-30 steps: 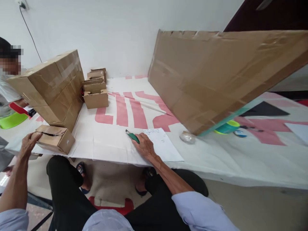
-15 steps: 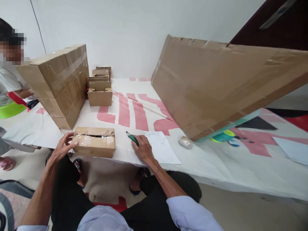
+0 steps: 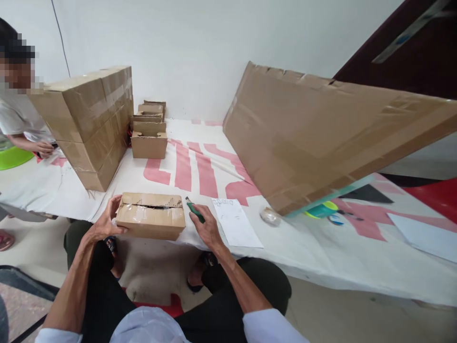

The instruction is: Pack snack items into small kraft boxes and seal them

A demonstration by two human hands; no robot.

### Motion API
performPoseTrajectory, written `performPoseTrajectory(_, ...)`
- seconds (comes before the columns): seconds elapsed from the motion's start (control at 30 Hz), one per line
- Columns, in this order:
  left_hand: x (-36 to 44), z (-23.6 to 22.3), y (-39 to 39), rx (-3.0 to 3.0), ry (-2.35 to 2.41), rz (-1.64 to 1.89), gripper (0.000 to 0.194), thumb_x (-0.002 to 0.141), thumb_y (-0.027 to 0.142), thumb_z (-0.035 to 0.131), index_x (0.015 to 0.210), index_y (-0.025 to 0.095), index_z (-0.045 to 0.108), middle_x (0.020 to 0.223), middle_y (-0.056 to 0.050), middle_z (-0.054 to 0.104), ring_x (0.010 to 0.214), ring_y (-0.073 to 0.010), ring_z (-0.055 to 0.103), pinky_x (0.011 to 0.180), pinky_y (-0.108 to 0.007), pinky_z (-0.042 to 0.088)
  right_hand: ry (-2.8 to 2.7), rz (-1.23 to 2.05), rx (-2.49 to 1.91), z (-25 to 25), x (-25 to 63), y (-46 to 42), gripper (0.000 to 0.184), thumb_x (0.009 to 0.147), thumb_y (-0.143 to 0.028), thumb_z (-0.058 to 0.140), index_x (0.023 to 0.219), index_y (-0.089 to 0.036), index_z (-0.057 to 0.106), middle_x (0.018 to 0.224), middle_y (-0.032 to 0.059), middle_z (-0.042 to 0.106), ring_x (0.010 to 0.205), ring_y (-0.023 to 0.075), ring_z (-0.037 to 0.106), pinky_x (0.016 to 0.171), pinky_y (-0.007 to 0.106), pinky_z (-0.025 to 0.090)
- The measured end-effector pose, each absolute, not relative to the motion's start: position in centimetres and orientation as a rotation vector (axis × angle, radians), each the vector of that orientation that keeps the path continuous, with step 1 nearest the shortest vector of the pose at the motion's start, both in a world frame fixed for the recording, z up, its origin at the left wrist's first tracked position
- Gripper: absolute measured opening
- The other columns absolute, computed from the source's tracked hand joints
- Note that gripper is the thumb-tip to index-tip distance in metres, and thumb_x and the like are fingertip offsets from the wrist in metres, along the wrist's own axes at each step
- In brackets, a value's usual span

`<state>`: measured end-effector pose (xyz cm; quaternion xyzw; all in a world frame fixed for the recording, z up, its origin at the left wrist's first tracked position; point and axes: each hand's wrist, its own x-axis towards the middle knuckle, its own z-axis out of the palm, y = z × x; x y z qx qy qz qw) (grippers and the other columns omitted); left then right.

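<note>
A taped cardboard box (image 3: 152, 221) lies at the table's front edge, with a narrow gap along the seam of its top. My left hand (image 3: 109, 220) grips its left end, the thumb at the front and the fingers behind the corner. To the right of the box, my right hand (image 3: 206, 226) is closed around a green-handled utility knife (image 3: 197, 213), whose tip points up and left, close to the box's right end. A white paper sheet (image 3: 240, 228) with small drawings lies just right of that hand.
Stacked cardboard boxes (image 3: 96, 128) form a wall at the left, with open small boxes (image 3: 149, 146) beside it. A large cardboard panel (image 3: 321, 143) leans at the right. Near it lie a tape roll (image 3: 270, 216) and a teal cup (image 3: 321, 209). Another person (image 3: 21, 109) sits far left.
The box has shifted right, nearer the knife, and turned slightly. My left hand has moved with it, its thumb now lower on the front. The other person's hand has come into view.
</note>
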<state>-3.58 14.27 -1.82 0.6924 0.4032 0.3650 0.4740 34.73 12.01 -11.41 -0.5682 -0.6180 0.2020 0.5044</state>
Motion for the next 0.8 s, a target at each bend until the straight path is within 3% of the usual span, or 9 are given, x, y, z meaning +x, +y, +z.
performPoseTrajectory(0.17, -3.0, -3.2, 13.9, 1.684, 0.957, 0.91, 0.111, 0.062, 0.052, 0.095, 0.15, 0.027, 0.033, 0.157, -0.02, 0.045, 0.152, -0.0416, 0.041, 0.123, -0.06, 0.035, -1.404, 0.814, -1.141, -8.0, 32.0, 10.9, 0.065, 0.097, -0.063, 0.06, 0.15, -0.025, 0.058, 0.155, 0.0145, 0.057, 0.137, 0.0299, 0.06, 0.105, 0.044, 0.056)
performPoseTrajectory(0.33, -0.8, -2.7, 12.6, 1.747, 1.028, 0.987, 0.115, 0.058, 0.053, 0.099, 0.151, 0.026, 0.037, 0.161, -0.02, 0.041, 0.155, -0.0431, 0.036, 0.128, -0.063, 0.026, -1.24, 0.855, -1.239, -8.2, 32.9, 11.6, 0.06, 0.092, -0.057, 0.065, 0.141, -0.023, 0.068, 0.149, 0.0118, 0.066, 0.139, 0.0316, 0.059, 0.116, 0.049, 0.049)
performPoseTrajectory(0.47, 0.9, -1.7, 12.0, 1.83, 0.947, 0.988, 0.124, 0.057, 0.053, 0.1, 0.158, 0.023, 0.034, 0.164, -0.022, 0.038, 0.158, -0.044, 0.033, 0.131, -0.061, 0.021, -1.063, 0.997, -1.246, -9.4, 35.0, 12.1, 0.062, 0.088, -0.056, 0.067, 0.142, -0.025, 0.069, 0.149, 0.0094, 0.067, 0.137, 0.0328, 0.062, 0.111, 0.05, 0.052)
performPoseTrajectory(0.67, 2.2, -1.2, 12.1, 1.79, 0.944, 0.996, 0.119, 0.056, 0.054, 0.099, 0.155, 0.024, 0.04, 0.162, -0.02, 0.043, 0.153, -0.0433, 0.04, 0.127, -0.058, 0.032, -1.069, 1.074, -1.208, -10.1, 35.8, 12.1, 0.067, 0.085, -0.061, 0.069, 0.142, -0.026, 0.068, 0.148, 0.0086, 0.068, 0.13, 0.032, 0.067, 0.098, 0.044, 0.059)
performPoseTrajectory(0.8, 3.0, -0.5, 11.6, 1.783, 1.029, 1.019, 0.11, 0.056, 0.047, 0.097, 0.151, 0.023, 0.044, 0.149, -0.015, 0.055, 0.14, -0.0406, 0.053, 0.117, -0.055, 0.044, -1.155, 0.866, -1.301, -8.1, 36.2, 12.4, 0.06, 0.085, -0.065, 0.066, 0.126, -0.023, 0.076, 0.126, 0.0104, 0.078, 0.118, 0.0322, 0.07, 0.096, 0.047, 0.058)
